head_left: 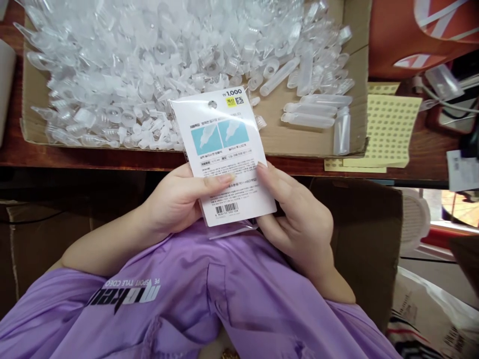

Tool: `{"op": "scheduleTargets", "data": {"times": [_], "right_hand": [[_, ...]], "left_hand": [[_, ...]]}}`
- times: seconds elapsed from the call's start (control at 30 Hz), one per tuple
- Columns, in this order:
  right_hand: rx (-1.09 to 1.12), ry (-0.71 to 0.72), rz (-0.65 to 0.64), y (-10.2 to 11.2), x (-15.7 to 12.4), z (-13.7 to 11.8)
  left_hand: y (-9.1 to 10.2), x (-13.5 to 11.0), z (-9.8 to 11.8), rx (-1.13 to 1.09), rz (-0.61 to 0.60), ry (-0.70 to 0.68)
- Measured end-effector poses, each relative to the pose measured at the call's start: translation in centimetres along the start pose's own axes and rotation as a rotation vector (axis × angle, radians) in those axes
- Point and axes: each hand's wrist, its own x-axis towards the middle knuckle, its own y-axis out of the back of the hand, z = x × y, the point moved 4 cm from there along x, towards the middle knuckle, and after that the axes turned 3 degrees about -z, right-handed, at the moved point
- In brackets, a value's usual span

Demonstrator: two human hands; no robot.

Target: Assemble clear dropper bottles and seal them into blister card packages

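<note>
A white printed backing card (232, 194) in a clear plastic sleeve is held between both hands, above my lap. It carries two blue pictures, a barcode and a price of 1,000. My left hand (179, 192) grips its left edge, thumb flat across the print. My right hand (299, 214) pinches the right edge, with its fingers partly hidden behind the card. The sleeve's clear end hangs below the card's bottom edge. Just beyond the card's top lies a heap of small translucent plastic bottles and nozzle caps (149, 65).
A shallow cardboard box (314, 142) holds the heap on the dark wooden table (75, 160). Several slim tubes lie at its right side. Yellow sticker sheets (391, 127) rest right of the box, near a cable and an orange bag (392, 30).
</note>
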Motion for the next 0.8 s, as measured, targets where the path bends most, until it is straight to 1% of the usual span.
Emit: {"op": "scheduleTargets", "data": {"times": [0.07, 0.17, 0.27, 0.37, 0.47, 0.53, 0.6, 0.67, 0.73, 0.77, 0.8], "right_hand": [[-0.004, -0.007, 0.001, 0.0, -0.1, 0.0], [-0.026, -0.018, 0.101, 0.1, -0.2, 0.0], [-0.067, 0.004, 0.192, 0.1, -0.4, 0.0], [-0.087, 0.018, 0.217, -0.2, -0.3, 0.1], [-0.095, 0.006, 0.279, -0.1, -0.1, 0.3], [-0.094, -0.019, 0.294, -0.1, 0.1, 0.5], [-0.075, -0.047, 0.223, -0.1, 0.3, 0.7], [-0.013, -0.079, 0.076, -0.3, 0.4, 1.0], [0.112, -0.113, -0.072, -0.6, 0.2, 1.2], [0.177, -0.132, -0.115, -0.7, 0.0, 1.3], [0.227, -0.151, -0.13, -0.7, -0.1, 1.4]], "left_hand": [[0.0, 0.0, 0.0, -0.01, 0.006, 0.007], [-0.3, -0.1, -0.1, -0.008, -0.013, 0.01], [-0.6, -0.1, 0.0, 0.001, -0.033, 0.021], [-0.7, -0.3, 0.1, 0.023, -0.071, 0.039], [-0.5, -0.8, -0.1, 0.056, -0.115, 0.051], [-0.2, -1.0, -0.4, 0.085, -0.105, 0.046], [0.4, -1.2, -0.6, 0.117, -0.086, 0.043], [0.9, -1.2, -0.6, 0.144, -0.067, 0.031], [1.5, -1.2, -0.3, 0.177, -0.055, 0.029], [1.7, -1.2, -0.2, 0.194, -0.055, 0.031], [1.9, -1.2, -0.1, 0.209, -0.061, 0.033]]}}
